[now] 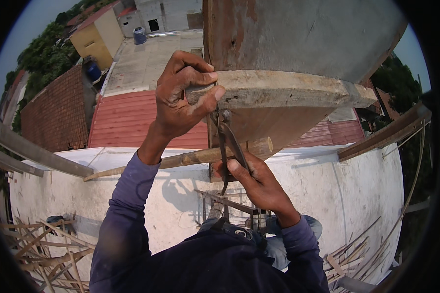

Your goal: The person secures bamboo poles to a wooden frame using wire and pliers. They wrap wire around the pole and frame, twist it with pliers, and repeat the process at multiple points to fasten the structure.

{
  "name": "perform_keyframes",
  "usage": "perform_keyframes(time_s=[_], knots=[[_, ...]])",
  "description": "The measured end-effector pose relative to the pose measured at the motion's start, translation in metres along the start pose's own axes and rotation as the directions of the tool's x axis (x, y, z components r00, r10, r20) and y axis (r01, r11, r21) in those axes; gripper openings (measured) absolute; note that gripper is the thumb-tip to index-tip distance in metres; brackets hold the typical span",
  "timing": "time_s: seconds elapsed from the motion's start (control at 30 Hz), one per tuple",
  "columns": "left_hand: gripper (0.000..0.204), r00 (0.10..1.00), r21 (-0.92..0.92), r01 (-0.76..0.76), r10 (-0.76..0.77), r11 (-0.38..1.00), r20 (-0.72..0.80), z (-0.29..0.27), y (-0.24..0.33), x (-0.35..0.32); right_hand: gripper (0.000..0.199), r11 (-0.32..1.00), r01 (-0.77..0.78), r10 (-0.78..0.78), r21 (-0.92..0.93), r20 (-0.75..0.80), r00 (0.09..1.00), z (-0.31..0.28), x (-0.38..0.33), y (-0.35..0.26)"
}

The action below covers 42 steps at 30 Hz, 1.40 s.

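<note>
My left hand (183, 95) grips the end of a pale wooden board (288, 89) fixed across a brown plywood panel (298, 34). Its fingers curl over the board's top and its thumb presses the front face. Just below, my right hand (259, 183) is closed on the handles of dark metal pincers (228, 141), whose jaws (221, 116) sit at the board's underside near my left thumb. What the jaws bite on is too small to see. A bamboo pole (200, 157) runs across behind the pincers.
I stand high up; a white wall (357, 195) drops below me. Loose timber offcuts (44, 249) lie on the ground at lower left and lower right. A slanted wooden beam (29, 149) crosses at left, another beam (386, 134) at right. Red roofs (127, 119) lie beyond.
</note>
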State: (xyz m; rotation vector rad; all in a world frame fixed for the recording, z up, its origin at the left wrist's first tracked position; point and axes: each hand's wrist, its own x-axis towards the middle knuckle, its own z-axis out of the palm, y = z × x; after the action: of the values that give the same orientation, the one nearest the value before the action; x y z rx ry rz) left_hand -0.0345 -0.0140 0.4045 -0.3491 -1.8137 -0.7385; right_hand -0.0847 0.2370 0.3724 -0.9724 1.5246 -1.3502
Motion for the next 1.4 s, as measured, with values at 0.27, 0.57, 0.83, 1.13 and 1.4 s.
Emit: perform_keyframes(time_s=[0.27,0.57,0.83,1.13,1.4], knots=[[0.018,0.998,0.018,0.012,-0.013,1.000,0.061,-0.005,0.001,0.002,0.051,0.996,0.006,-0.015,-0.087,-0.108,0.994,0.019,0.001,0.002],[0.018,1.000,0.052,0.012,-0.013,0.999,0.028,-0.001,0.002,0.000,0.052,0.936,-0.009,-0.009,0.351,0.050,0.999,0.022,0.004,0.016],[0.028,0.996,-0.072,0.082,-0.084,0.994,-0.028,0.006,0.004,-0.012,0.059,0.949,-0.009,-0.029,0.315,0.114,0.993,0.009,0.006,0.021],[0.033,0.504,-0.992,0.111,-0.864,0.055,0.008,0.044,-0.010,-0.098,0.053,0.879,-0.091,-0.004,0.469,0.197,0.980,0.000,0.006,0.020],[0.029,0.498,-0.921,0.292,-0.863,0.257,-0.084,0.046,-0.007,-0.116,0.051,0.838,-0.098,-0.004,0.538,0.184,0.983,0.007,0.006,0.020]])
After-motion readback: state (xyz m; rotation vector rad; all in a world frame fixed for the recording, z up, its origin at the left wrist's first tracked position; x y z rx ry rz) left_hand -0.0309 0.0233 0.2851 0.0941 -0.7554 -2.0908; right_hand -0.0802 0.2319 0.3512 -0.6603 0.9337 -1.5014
